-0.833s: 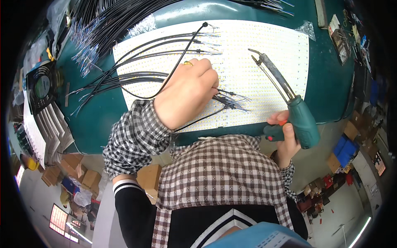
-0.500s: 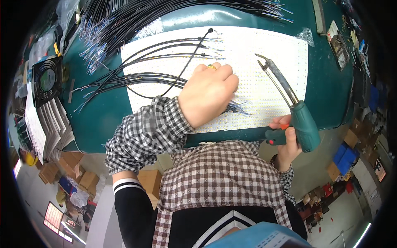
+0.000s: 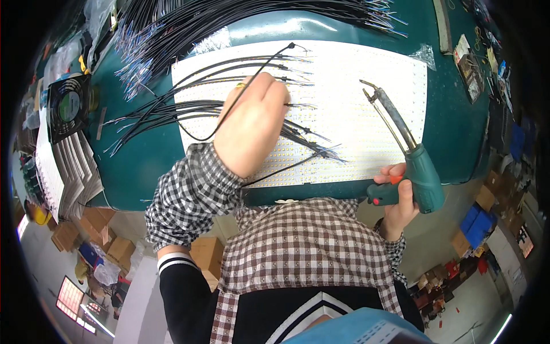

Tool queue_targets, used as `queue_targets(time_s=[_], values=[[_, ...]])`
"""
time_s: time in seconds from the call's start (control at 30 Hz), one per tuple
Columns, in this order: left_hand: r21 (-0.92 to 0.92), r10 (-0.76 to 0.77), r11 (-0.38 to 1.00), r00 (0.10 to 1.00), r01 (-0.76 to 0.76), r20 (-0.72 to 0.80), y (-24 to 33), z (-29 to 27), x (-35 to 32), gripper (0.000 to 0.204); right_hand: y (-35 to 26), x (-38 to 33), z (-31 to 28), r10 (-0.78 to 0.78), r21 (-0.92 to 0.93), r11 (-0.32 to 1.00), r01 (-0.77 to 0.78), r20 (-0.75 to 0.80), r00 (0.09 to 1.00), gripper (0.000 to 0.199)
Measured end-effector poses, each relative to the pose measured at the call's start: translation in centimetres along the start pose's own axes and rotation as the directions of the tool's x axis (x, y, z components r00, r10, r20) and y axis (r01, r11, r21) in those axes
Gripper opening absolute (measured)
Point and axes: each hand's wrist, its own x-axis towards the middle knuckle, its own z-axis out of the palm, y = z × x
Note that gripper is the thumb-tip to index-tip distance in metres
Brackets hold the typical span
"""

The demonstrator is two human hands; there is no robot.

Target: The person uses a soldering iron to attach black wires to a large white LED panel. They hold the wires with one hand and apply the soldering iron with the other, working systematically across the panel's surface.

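Observation:
My left hand [image 3: 249, 123] is closed over the black cables on the white panel, its fingertips hidden beneath it. A cable end with thin stripped wires [image 3: 301, 105] comes out beside its fingers. Another black cable [image 3: 260, 67] loops across the back of this hand, its end bearing a small knob. In my right hand [image 3: 401, 200] is a green soldering gun [image 3: 422, 178], gripped by its handle, with its metal tip raised over the panel's right side. Under both lies the white panel [image 3: 366, 132], dotted with rows of small yellowish spots. Several cables [image 3: 229, 60] lie across its left half.
A thick bundle of black cables [image 3: 252, 20] lies along the far side of the green table [image 3: 137, 178]. To the left stand a black fan [image 3: 69, 109] and a stack of paper sheets [image 3: 77, 172]. Small tools and a box [image 3: 468, 69] sit at the far right.
My left hand has moved left across the panel, uncovering cable ends at the panel's middle. The looped cable now crosses the back of that hand. My right hand and the soldering gun have barely moved.

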Motion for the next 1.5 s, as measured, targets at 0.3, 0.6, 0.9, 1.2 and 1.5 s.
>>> queue_targets(time_s=[0.3,0.6,0.9,1.2,1.5], values=[[-0.159,0.033,0.987,0.997,-0.023,0.065,-0.9,1.1,1.5,0.013,0.1,-0.5,-0.2,-0.001,-0.008,1.0,0.001,0.018,1.0,0.034],[-0.198,-0.046,0.978,0.997,0.057,0.059,-0.6,0.4,1.5,0.01,0.0,-0.4,0.2,0.021,-0.001,1.0,-0.021,0.068,0.997,0.037],[-0.347,-0.19,0.915,0.979,0.206,0.078,-0.6,1.1,1.4,0.008,-0.1,-1.0,0.6,0.104,0.012,0.994,-0.105,0.036,0.994,0.045],[-0.33,-0.198,0.922,0.979,0.203,0.051,-0.4,1.3,1.4,0.007,-0.1,-0.8,0.8,0.104,-0.041,0.994,-0.101,0.078,0.992,0.053],[-0.251,-0.156,0.954,0.986,0.164,0.05,-0.2,0.4,2.0,0.006,-0.1,-1.0,0.6,0.137,-0.018,0.991,-0.136,0.096,0.986,0.053]])
